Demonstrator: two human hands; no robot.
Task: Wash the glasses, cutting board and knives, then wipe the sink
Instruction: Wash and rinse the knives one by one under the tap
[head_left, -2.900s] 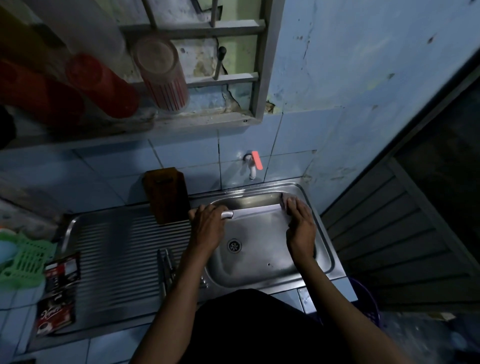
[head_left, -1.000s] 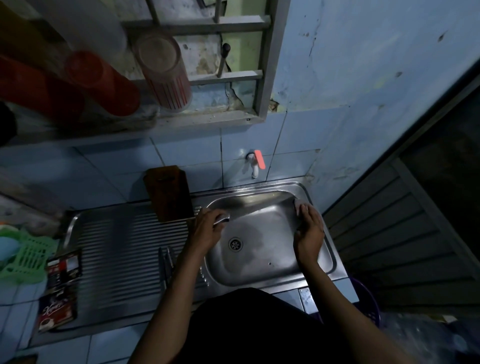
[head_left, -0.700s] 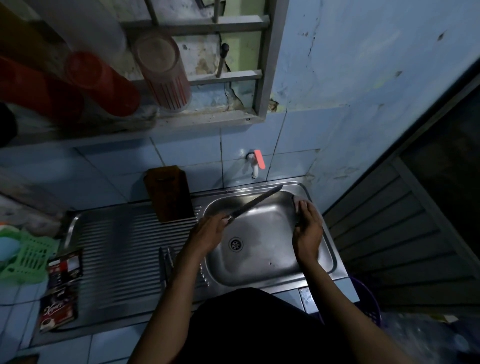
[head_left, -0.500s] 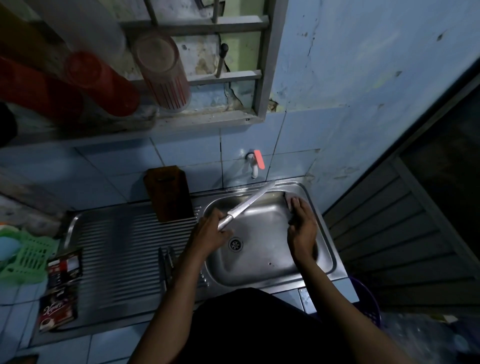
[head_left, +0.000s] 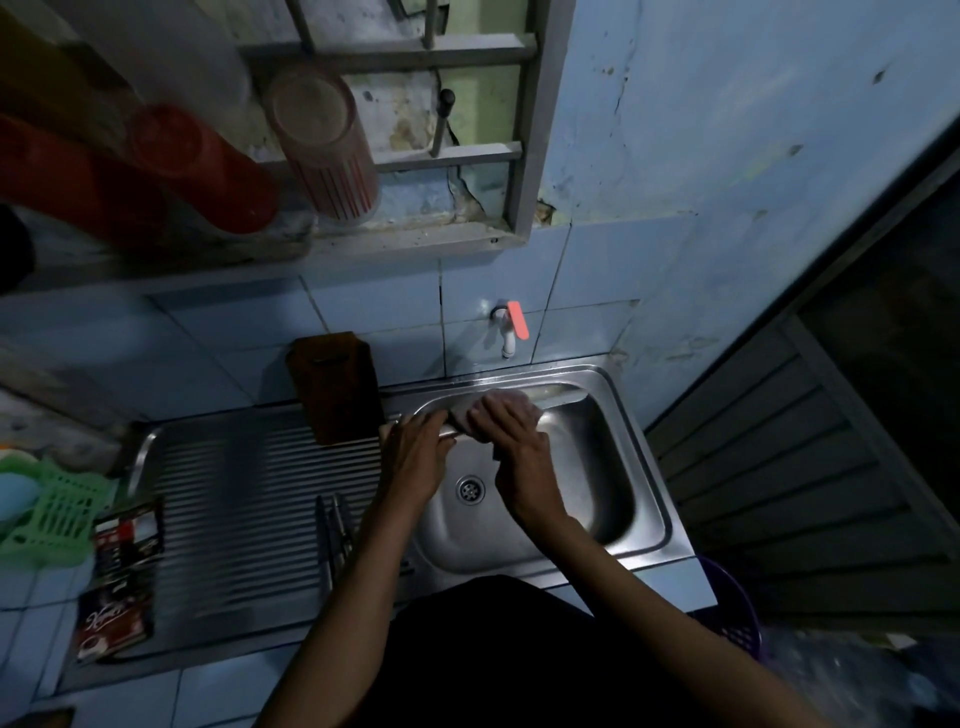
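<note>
Steel glints dully along the knife, a long blade lying level over the back of the sink, its tip poking out beyond the right hand toward the sink's far right corner. The left hand curls round the handle, which is almost wholly hidden inside the fist. The right hand's fingers bend over a pale sponge and press it on the blade just beside the left hand; the two hands nearly touch. How much of the blade is covered is hard to tell in the dim light. Beyond the left hand a dark brown cutting board stands leaning on the tiled wall. Nearer the person than that hand, more knives lie on the ribbed drainboard, partly hidden by the forearm.
</note>
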